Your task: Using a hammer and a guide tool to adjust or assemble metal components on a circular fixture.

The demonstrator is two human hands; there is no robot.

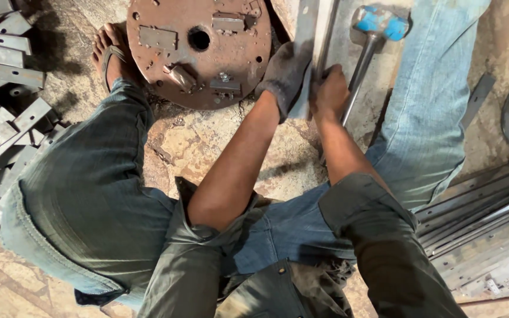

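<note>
The person squats on a cracked stone floor (207,147), knees spread wide, in grey-green trousers (83,200) on one leg and faded blue jeans (428,100) on the other. Ahead of the fingers and to their left lies a round, rust-brown steel plate (166,65) with a centre hole and small blocks welded on its face; a sandalled foot (110,53) rests against its far left rim. Well off to the left of the fingers, a heap of grey punched steel strips (7,123) covers the floor, and well off to the right, behind the blue-jeaned leg, long grey steel bars (484,218) lie side by side.

The thing in hand is a long, flat grey steel strip (306,35), which runs from the top edge of the view down into both hands. The left hand (287,73), in a dark grey fabric glove, wraps the strip from its left side, fingers curled shut around it. The bare right hand (330,91) clenches tight just beside it on the right, touching the strip's lower end; whether it grips the strip or a thin rod next to it cannot be told. Just right of the right fingers lies a hammer with a blue head and steel handle (378,23), its handle passing close to the knuckles.
</note>
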